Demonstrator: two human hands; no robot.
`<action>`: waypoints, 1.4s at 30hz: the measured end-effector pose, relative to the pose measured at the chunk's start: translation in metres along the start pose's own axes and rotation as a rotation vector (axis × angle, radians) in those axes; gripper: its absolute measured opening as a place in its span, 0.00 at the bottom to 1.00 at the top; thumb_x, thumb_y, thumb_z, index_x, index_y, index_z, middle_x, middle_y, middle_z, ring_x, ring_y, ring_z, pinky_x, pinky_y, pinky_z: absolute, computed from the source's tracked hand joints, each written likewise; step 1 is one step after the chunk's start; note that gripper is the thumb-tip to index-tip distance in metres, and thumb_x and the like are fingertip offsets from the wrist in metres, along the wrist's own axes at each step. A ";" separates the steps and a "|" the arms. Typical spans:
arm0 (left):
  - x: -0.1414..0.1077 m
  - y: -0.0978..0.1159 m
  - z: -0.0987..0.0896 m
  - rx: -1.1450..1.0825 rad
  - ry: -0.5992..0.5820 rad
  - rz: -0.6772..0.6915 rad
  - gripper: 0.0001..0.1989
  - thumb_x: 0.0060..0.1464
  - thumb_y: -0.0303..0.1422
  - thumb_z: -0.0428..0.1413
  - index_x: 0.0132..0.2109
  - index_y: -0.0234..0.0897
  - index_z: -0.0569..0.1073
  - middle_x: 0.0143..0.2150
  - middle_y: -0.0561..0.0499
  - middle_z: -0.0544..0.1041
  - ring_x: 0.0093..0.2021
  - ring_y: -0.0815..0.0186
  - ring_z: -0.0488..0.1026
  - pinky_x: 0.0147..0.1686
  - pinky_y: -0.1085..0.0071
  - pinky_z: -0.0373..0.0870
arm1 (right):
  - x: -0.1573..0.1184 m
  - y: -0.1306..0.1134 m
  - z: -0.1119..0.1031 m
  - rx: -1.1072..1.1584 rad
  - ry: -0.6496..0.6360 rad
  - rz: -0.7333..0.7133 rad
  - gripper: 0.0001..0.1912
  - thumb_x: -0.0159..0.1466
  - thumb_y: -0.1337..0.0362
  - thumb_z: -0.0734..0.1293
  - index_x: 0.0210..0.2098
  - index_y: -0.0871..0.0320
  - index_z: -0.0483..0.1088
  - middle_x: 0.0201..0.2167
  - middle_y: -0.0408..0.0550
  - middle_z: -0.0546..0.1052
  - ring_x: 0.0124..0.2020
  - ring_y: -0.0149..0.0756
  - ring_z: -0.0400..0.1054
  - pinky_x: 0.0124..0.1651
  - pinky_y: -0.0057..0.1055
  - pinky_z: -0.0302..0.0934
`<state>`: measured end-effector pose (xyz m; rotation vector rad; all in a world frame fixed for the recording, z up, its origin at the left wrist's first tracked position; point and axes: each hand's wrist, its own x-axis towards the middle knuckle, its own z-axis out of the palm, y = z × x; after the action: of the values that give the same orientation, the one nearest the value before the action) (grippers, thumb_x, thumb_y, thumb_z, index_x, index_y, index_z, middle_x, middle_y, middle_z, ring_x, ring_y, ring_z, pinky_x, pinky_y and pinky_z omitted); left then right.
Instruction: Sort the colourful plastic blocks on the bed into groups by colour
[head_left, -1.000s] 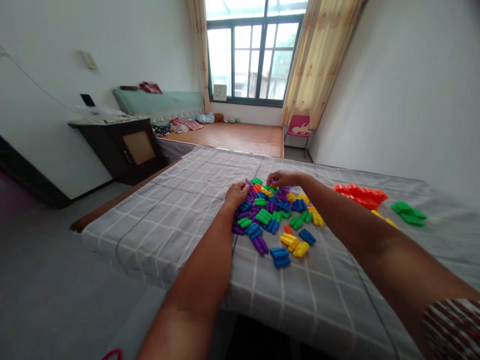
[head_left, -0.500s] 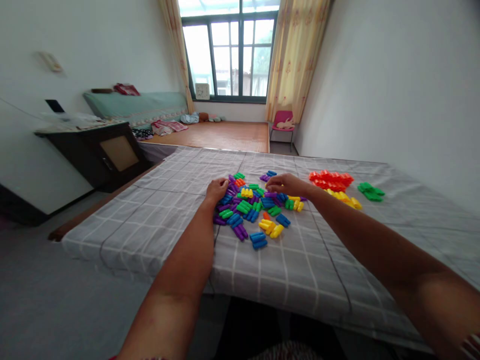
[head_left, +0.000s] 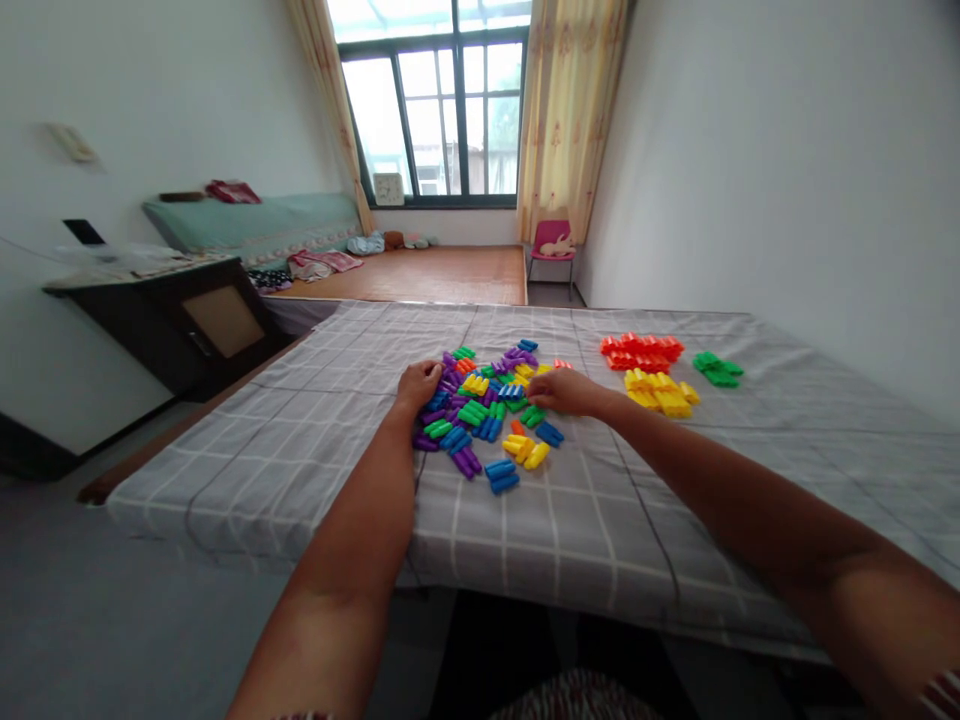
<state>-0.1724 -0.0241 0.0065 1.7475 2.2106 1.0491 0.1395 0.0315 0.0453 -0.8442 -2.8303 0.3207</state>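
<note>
A mixed heap of purple, blue, green, yellow and orange plastic pieces (head_left: 474, 412) lies on the checked cloth. At its left edge rests my left hand (head_left: 420, 385), fingers curled beside purple pieces; what it holds, if anything, is hidden. My right hand (head_left: 559, 392) is at the heap's right side, its fingers closed on a blue piece (head_left: 511, 392). Near the front of the heap lie blue pieces (head_left: 502, 477) and yellow pieces (head_left: 526, 451). Farther right sit a red-orange group (head_left: 641, 352), a yellow group (head_left: 660, 394) and a green group (head_left: 718, 369).
The grey checked cloth (head_left: 300, 440) covers the surface. A dark cabinet (head_left: 202, 320) stands at the left. Behind are a wooden platform (head_left: 442, 275), a pink chair (head_left: 553, 240) and a window. A white wall rises at the right.
The view has shifted slightly. My right hand has moved toward me and left across the heap, and a blue piece now shows at its fingertips. My left hand has stayed by the heap's left edge.
</note>
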 end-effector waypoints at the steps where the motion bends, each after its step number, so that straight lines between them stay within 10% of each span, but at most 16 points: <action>1: 0.000 0.000 0.000 0.006 -0.001 0.000 0.18 0.56 0.37 0.49 0.44 0.35 0.80 0.42 0.48 0.82 0.41 0.63 0.76 0.43 0.72 0.68 | -0.002 -0.002 0.002 -0.043 -0.019 0.013 0.10 0.62 0.62 0.67 0.42 0.53 0.77 0.40 0.48 0.79 0.40 0.40 0.73 0.41 0.31 0.63; 9: 0.002 -0.002 0.001 -0.004 -0.008 -0.004 0.20 0.56 0.38 0.48 0.45 0.33 0.80 0.43 0.48 0.82 0.42 0.63 0.75 0.42 0.74 0.68 | 0.015 -0.027 0.022 -0.149 0.053 0.023 0.24 0.61 0.49 0.67 0.52 0.54 0.73 0.48 0.55 0.73 0.47 0.44 0.70 0.44 0.33 0.62; 17: 0.008 -0.009 0.000 0.004 -0.005 0.050 0.22 0.53 0.40 0.48 0.44 0.33 0.80 0.42 0.47 0.82 0.44 0.60 0.76 0.44 0.72 0.69 | 0.023 -0.015 0.014 0.096 0.098 -0.160 0.16 0.54 0.72 0.69 0.43 0.57 0.75 0.42 0.49 0.76 0.45 0.39 0.69 0.48 0.32 0.62; 22: 0.009 -0.007 -0.004 -0.003 -0.012 0.050 0.23 0.51 0.42 0.48 0.44 0.32 0.80 0.41 0.46 0.82 0.42 0.59 0.77 0.42 0.71 0.70 | -0.012 0.065 -0.034 0.260 0.461 -0.026 0.17 0.51 0.76 0.66 0.39 0.59 0.74 0.42 0.50 0.76 0.45 0.37 0.69 0.49 0.34 0.64; 30: 0.011 -0.007 -0.009 0.051 -0.020 0.017 0.24 0.49 0.45 0.49 0.44 0.36 0.81 0.41 0.49 0.82 0.43 0.58 0.77 0.43 0.71 0.71 | -0.170 0.260 -0.071 0.332 0.959 0.786 0.17 0.50 0.68 0.69 0.41 0.62 0.73 0.39 0.53 0.78 0.39 0.40 0.72 0.42 0.36 0.67; 35: 0.013 -0.010 -0.010 0.079 -0.014 0.008 0.25 0.49 0.47 0.50 0.44 0.37 0.81 0.42 0.49 0.82 0.44 0.57 0.77 0.44 0.70 0.71 | -0.231 0.307 -0.041 0.369 0.792 0.934 0.17 0.49 0.69 0.69 0.40 0.62 0.75 0.32 0.51 0.80 0.33 0.38 0.72 0.39 0.33 0.67; 42: 0.008 -0.003 -0.013 0.074 -0.024 0.000 0.23 0.48 0.46 0.50 0.43 0.39 0.81 0.42 0.49 0.82 0.43 0.57 0.78 0.44 0.70 0.72 | -0.230 0.319 -0.028 0.264 0.648 0.893 0.18 0.46 0.69 0.72 0.38 0.61 0.76 0.37 0.50 0.81 0.37 0.39 0.75 0.42 0.30 0.67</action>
<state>-0.1841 -0.0229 0.0169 1.7803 2.2623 0.9528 0.5006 0.1686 -0.0316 -1.7135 -1.6586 0.4107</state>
